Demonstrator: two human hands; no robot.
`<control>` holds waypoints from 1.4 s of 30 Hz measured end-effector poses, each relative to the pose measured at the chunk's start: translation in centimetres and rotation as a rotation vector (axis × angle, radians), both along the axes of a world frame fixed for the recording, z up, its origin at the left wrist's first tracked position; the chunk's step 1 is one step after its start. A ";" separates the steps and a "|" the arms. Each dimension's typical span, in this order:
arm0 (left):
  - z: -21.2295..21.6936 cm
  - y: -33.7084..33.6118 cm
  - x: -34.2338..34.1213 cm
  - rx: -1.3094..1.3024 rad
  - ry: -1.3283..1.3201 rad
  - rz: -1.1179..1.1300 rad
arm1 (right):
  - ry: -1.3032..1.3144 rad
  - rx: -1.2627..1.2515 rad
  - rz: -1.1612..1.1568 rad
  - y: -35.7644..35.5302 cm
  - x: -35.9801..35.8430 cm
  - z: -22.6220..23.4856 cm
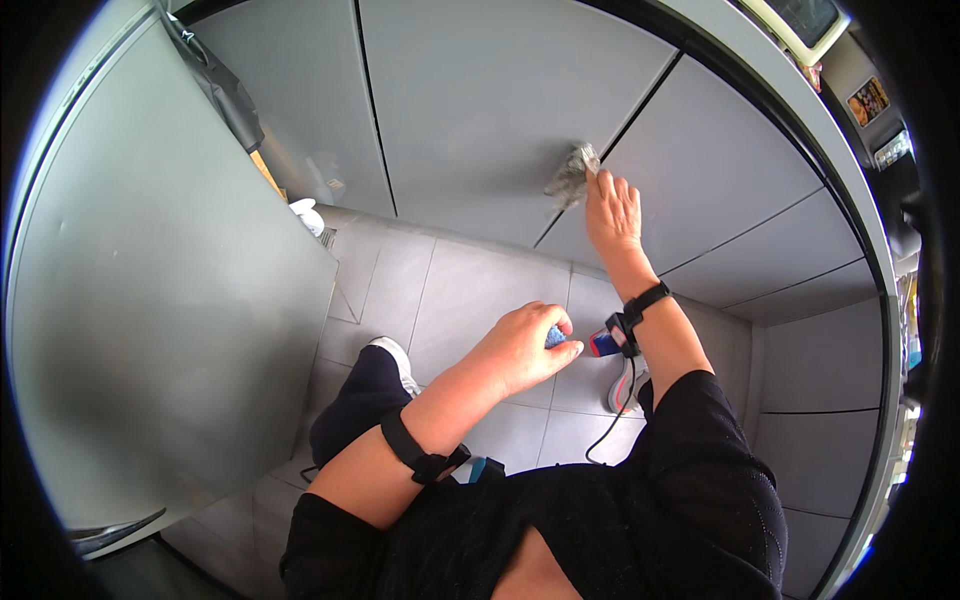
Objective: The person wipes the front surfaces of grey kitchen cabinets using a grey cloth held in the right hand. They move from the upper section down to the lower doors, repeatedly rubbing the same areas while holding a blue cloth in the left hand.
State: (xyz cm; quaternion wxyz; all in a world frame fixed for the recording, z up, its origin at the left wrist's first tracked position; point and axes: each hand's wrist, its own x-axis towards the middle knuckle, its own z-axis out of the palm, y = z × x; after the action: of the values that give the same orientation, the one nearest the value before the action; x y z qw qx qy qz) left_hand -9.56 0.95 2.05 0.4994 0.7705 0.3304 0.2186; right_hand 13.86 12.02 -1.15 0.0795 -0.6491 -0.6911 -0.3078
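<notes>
Head view, listed left to right.

1. Open cabinet door [170, 290]: grey, swung out, filling the left of the picture. Behind its top edge hangs a dark bag [225, 90]; a white object [308, 215] sits low by the cabinet foot, too small to identify.

2. Tiled floor [460, 290]: pale grey tiles. One dark-trousered knee and a white shoe [392, 355] rest on it.

3. Left hand [520, 350]: curled shut around a small blue item [556, 337], only a corner of which shows between fingers and thumb. Black strap at the wrist. The hand is held over the floor, apart from the cabinets.

4. Crumpled grey cloth [572, 175]: pressed flat on a grey cabinet front [480, 110], just beside the dark seam where panels meet.

5. Right hand [612, 210]: arm stretched forward, fingertips pinching the cloth against the panel; fingers mostly closed on it. Black strap and a small red-and-blue device [606, 343] with a cable at the forearm.

6. Bench edge [800, 120]: pale rim curving above the cabinet fronts at the right.

Handling note, as a judgement: wiping goes best with even pressure from the flat of the fingers, strokes overlapping and following the seam so grime in the gap is lifted, and the cloth refolded to a clean face when soiled.
</notes>
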 end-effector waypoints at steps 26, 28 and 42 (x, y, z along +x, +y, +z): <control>-0.1 -0.3 -0.4 -0.005 -0.060 0.012 | -0.078 -0.344 -0.196 1.8 -1.5 0.8; -0.1 -0.3 -0.3 0.004 -0.061 0.018 | -0.095 -0.407 -0.192 1.7 -1.5 0.6; 1.3 0.7 -2.9 -0.131 -0.183 0.208 | -0.125 -0.685 0.120 9.3 -11.6 -11.0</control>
State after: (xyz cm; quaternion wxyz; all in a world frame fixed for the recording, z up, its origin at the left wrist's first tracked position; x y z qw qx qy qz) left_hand -12.50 1.69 3.39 0.5512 0.6747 0.3752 0.3164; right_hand 2.29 21.32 -12.13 -0.1674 -0.5761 -0.7948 -0.0918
